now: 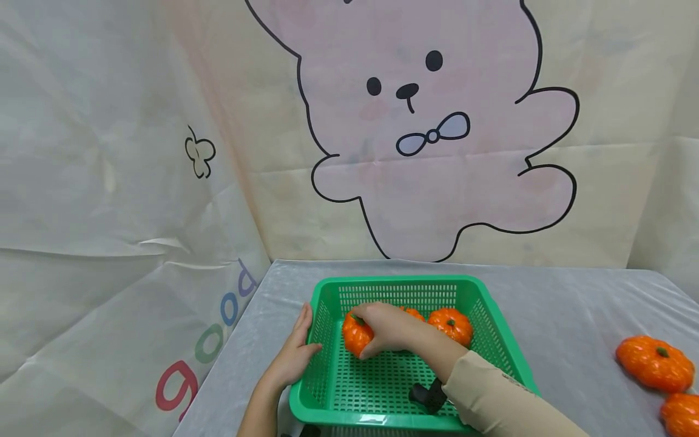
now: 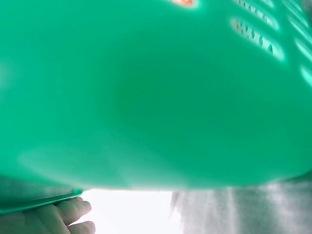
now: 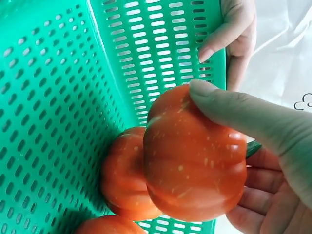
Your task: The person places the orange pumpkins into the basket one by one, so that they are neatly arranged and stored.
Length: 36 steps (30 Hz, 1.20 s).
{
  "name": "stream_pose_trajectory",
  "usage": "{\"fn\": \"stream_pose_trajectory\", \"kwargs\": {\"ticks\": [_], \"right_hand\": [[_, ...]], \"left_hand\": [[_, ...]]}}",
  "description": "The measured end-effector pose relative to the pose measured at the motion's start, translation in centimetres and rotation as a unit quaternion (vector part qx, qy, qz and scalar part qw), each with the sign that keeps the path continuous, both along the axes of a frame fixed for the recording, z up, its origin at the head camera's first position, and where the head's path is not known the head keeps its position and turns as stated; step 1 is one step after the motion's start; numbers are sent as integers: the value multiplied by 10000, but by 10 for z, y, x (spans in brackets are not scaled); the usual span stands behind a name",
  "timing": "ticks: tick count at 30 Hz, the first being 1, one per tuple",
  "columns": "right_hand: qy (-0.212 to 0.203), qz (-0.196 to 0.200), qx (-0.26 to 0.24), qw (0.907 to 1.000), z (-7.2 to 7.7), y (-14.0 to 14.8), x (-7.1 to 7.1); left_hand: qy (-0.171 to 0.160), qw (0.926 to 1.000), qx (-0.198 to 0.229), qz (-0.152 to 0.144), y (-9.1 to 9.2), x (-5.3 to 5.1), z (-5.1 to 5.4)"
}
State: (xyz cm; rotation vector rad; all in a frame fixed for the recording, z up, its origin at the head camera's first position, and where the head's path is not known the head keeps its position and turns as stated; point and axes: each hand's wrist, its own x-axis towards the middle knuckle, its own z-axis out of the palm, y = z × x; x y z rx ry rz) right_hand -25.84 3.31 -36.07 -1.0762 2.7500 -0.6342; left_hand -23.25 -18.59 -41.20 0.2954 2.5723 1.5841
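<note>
The right hand [image 1: 390, 328] grips an orange toy pumpkin [image 3: 195, 156] at the left part of a green plastic basket [image 1: 349, 419]. Its thumb lies across the pumpkin's side and the fingers pass behind, near the green stem. Two more pumpkins are in the basket: one [image 1: 450, 326] to the right of the hand, another [image 1: 412, 313] partly hidden behind it. At the basket's left side, the left hand [image 1: 292, 358] holds the rim, thumb over the inner edge and fingers along the outside. The basket wall fills most of the left wrist view.
On the grey cloth-covered table [image 1: 568, 321], two pumpkins lie at the far right, one whole [image 1: 655, 363] and one cut by the frame edge [image 1: 681, 415]. A black device [image 1: 428, 396] shows beside the right wrist. Behind stands a printed cloth backdrop [image 1: 426, 200].
</note>
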Motion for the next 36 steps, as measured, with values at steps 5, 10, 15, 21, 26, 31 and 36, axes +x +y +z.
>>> {"fn": "stream_pose_trajectory", "kwargs": {"ticks": [5,10,15,21,26,31,36], "right_hand": [[88,197,125,9997,0,-6,1],[-68,357,329,9988,1,-11,4],[-451,602,643,9951,-2,-16,5],[-636,849,724,9917,-10,-20,3],[-627,1054,727,9898,-13,-22,2],[-583,1117,856,9883,-18,-24,0],[-585,1149,899,9876,-24,-25,-3]], "left_hand": [[5,10000,8,-7,0,0,0],[0,10000,-14,-12,0,0,0],[-12,10000,-44,-25,0,1,1],[2,10000,-46,-20,-1,1,1],[30,10000,-63,-15,0,0,1],[39,10000,-80,-18,0,0,1],[7,10000,-76,-23,1,1,2]]}}
